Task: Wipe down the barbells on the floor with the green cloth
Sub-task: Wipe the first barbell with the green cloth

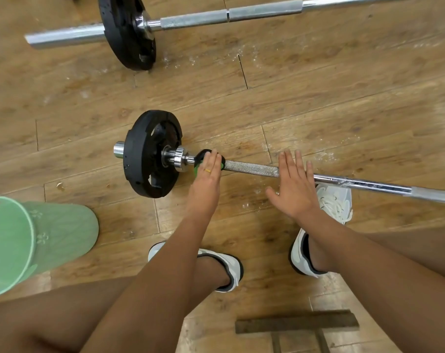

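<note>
The near barbell [252, 169] lies on the wooden floor, with a black plate [150, 154] at its left end. A green cloth [197, 167] is wrapped over the bar just right of the chrome collar. My left hand [206, 179] presses down on the cloth with straight fingers; its thumb is hidden. My right hand [294, 189] lies flat across the bar further right, where the knurled part ends, fingers straight and spread. A second barbell [216, 17] with its own black plate [127, 31] lies at the top of the view.
A pale green plastic bucket [25, 240] lies tipped at the left. My white shoes [231, 266] are planted below the bar; one [336, 200] sits right against it. A wooden block [296, 324] lies at the bottom. White dust speckles the floor.
</note>
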Available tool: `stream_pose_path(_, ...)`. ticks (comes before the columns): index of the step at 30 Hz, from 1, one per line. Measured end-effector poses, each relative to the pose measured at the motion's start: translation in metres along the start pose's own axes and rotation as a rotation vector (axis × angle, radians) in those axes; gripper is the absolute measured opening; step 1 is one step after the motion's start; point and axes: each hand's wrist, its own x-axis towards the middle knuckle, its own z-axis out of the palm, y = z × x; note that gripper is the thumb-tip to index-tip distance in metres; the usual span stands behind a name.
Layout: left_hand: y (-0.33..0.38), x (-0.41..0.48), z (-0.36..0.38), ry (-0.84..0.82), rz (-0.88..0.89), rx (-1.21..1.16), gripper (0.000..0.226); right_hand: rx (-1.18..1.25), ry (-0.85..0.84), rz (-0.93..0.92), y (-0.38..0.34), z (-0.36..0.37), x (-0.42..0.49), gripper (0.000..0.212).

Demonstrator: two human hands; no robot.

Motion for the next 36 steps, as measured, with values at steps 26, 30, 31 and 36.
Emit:
stream_pose_path(26,-0.007,0.071,-0.002,0.135,-0.191,-0.079,0.051,0.063,0.016,-0.109,-0.033,-0.018,0.046,0.092)
stream_pose_path(30,-0.010,0.068,0.004,0.090,0.003,0.011,0.062,0.081,-0.007,-0.112,-0.030,-0.025,0.055,0.095)
stream_pose_path(31,-0.014,0.067,0.003,0.078,0.087,0.042,0.066,0.086,-0.013,-0.113,-0.029,-0.027,0.057,0.095)
stream_pose_path(36,-0.042,0.088,0.000,0.095,0.213,0.125,0.073,0.103,-0.040,-0.109,-0.026,-0.035,0.072,0.097)
